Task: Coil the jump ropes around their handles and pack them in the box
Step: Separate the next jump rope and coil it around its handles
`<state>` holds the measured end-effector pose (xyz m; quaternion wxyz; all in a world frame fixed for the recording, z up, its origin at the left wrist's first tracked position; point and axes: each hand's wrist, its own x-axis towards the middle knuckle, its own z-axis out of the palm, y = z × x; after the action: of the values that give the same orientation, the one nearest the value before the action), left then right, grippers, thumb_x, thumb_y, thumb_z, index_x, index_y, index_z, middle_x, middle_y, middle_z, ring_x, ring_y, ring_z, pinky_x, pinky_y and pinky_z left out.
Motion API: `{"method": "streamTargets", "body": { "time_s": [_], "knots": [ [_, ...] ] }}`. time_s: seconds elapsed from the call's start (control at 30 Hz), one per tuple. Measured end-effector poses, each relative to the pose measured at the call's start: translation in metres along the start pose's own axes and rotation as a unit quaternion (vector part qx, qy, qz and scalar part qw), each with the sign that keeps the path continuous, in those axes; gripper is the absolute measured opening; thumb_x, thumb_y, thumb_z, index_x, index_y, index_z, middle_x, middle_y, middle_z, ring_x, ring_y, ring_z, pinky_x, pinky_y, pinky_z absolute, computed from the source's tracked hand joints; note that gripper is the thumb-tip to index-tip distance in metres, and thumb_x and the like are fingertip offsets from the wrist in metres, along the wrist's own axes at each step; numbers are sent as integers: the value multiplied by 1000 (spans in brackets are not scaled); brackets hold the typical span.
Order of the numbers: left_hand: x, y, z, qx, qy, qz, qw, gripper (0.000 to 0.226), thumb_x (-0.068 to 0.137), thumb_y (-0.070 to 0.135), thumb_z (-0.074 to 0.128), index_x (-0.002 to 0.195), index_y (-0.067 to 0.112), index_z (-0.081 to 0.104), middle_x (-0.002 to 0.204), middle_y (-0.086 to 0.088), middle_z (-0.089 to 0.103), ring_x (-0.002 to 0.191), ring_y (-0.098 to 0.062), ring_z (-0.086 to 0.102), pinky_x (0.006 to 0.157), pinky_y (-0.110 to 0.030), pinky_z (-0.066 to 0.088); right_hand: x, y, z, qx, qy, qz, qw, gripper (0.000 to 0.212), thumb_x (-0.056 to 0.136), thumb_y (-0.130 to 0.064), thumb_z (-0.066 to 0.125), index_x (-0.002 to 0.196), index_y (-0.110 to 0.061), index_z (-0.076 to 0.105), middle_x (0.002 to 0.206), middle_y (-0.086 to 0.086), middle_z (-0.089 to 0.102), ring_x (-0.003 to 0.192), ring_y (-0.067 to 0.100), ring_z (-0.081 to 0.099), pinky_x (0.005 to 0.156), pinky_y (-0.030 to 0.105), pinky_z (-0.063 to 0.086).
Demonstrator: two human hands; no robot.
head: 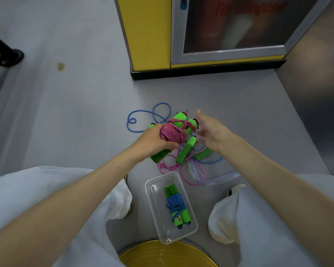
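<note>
My left hand point(154, 140) grips a pair of green handles point(178, 122) with pink rope point(172, 133) coiled thickly around them. The loose pink tail point(193, 170) trails down over the floor and the lid. My right hand point(210, 130) hovers just right of the bundle, blurred, its fingers spread and holding nothing that I can make out. Below the bundle lie two more green handles point(185, 151) of a blue rope point(143, 116) that loops loose on the floor. The clear plastic box point(154, 201) between my knees holds one blue rope bundle point(175, 205) wound on green handles.
The box's clear lid point(220, 176) lies on the grey floor to the right of the box. A yellow round stool edge point(168, 255) is beneath me. A yellow cabinet with a glass door point(181, 45) stands ahead. A dark stand foot point(6, 54) is far left.
</note>
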<state>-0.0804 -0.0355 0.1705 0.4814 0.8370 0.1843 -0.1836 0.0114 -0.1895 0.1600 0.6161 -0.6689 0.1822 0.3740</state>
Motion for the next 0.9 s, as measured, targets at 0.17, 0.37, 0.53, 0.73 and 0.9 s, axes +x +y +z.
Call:
{"method": "streamTargets", "body": {
  "time_s": [0.17, 0.37, 0.53, 0.73, 0.9],
  "knots": [
    [-18, -4, 23, -160, -16, -49, 986, 43, 78, 25, 76, 114, 16, 54, 100, -4, 67, 87, -17, 64, 67, -20, 51, -14, 23, 14, 91, -91, 66, 989, 38, 89, -38, 61, 115, -10, 61, 107, 15, 66, 88, 26, 64, 69, 37, 54],
    [-30, -22, 46, -223, -54, -66, 971, 49, 81, 26, 73, 124, 14, 52, 108, -5, 68, 97, -18, 66, 88, -29, 53, -20, 39, 10, 34, -43, 8, 998, 38, 87, -18, 66, 122, -8, 54, 115, 16, 64, 102, 32, 63, 79, 47, 55],
    [-33, -45, 70, -246, -78, -105, 961, 46, 80, 12, 73, 121, 11, 53, 106, -11, 68, 95, -26, 66, 88, -35, 54, -7, 77, 11, -8, 41, 15, 999, 48, 79, -12, 72, 121, -1, 52, 112, 21, 64, 97, 33, 65, 78, 46, 56],
    [-26, -78, 85, -198, -126, -147, 961, 33, 79, 5, 70, 111, 7, 59, 93, -9, 66, 79, -19, 63, 72, -24, 55, 12, 121, 20, -42, 93, 56, 993, 50, 78, 1, 66, 119, -4, 39, 96, 18, 55, 68, 20, 56, 49, 27, 45],
    [-8, -120, 74, 104, -167, -114, 974, 42, 78, 13, 72, 114, 14, 51, 104, -7, 58, 95, -22, 56, 79, -29, 48, 38, 158, 6, -273, 53, 73, 958, 92, 65, -13, 82, 140, -11, 29, 135, 16, 46, 123, 31, 47, 90, 39, 48]
  ]
}}
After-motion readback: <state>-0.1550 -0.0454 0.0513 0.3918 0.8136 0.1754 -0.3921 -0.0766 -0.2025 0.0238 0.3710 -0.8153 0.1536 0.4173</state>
